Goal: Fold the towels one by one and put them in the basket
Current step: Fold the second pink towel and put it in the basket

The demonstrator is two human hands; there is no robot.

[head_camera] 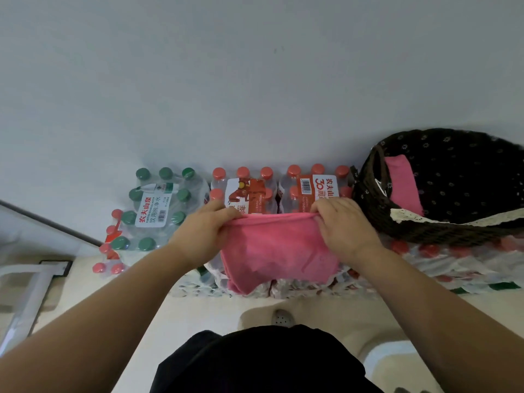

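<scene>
A pink towel [276, 251] lies spread over shrink-wrapped packs of water bottles in front of me, its near edge hanging over the packs' front. My left hand [204, 231] grips the towel's far left corner. My right hand [340, 225] grips the far right corner, and the far edge is pulled taut between them. At the right stands a dark wicker basket [377, 222] with a black flowered lining and a lace trim. Inside it lies a folded pink towel [402, 182] against the left wall.
Packs of red-capped bottles [314, 182] stand behind the towel, and a pack of green-capped bottles [158, 199] is to the left. More packs carry the basket at the right. A white wall rises behind. A floor drain [280, 319] lies below on the beige floor.
</scene>
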